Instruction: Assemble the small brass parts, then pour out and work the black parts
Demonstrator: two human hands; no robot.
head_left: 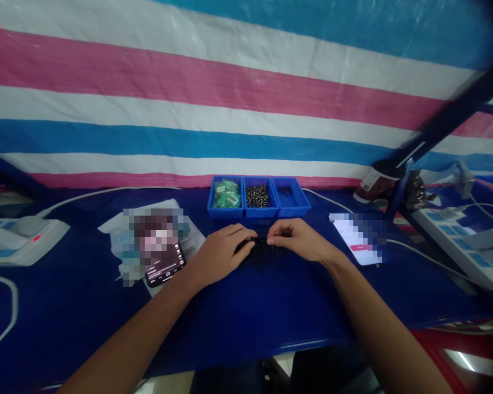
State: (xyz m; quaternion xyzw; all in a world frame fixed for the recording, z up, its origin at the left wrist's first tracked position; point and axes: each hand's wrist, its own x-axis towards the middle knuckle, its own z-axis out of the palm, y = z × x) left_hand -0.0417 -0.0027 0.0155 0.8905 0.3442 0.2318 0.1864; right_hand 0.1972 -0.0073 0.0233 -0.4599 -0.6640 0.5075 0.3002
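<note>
A loose heap of small black parts [263, 255] lies on the blue tabletop [246, 323], right in front of me. My left hand [222, 254] sits at the heap's left side, its fingertips over the parts. My right hand [296, 239] reaches the heap's upper right, with thumb and fingers drawn close together. Whether either hand grips any parts is hidden. Just beyond my hands stands a blue three-compartment parts tray [258, 210]. Green packets [227, 193] fill its left compartment, small dark metal parts [257, 195] its middle one, and a few dark pieces [285, 191] lie in the right one.
A phone [164, 264] lies on white papers [115, 230] to my left, and another phone [359, 239] lies to my right. Power strips [20, 241] [456, 241] with white cables sit at both sides. A paper cup [378, 183] stands behind a dark frame post [398, 186].
</note>
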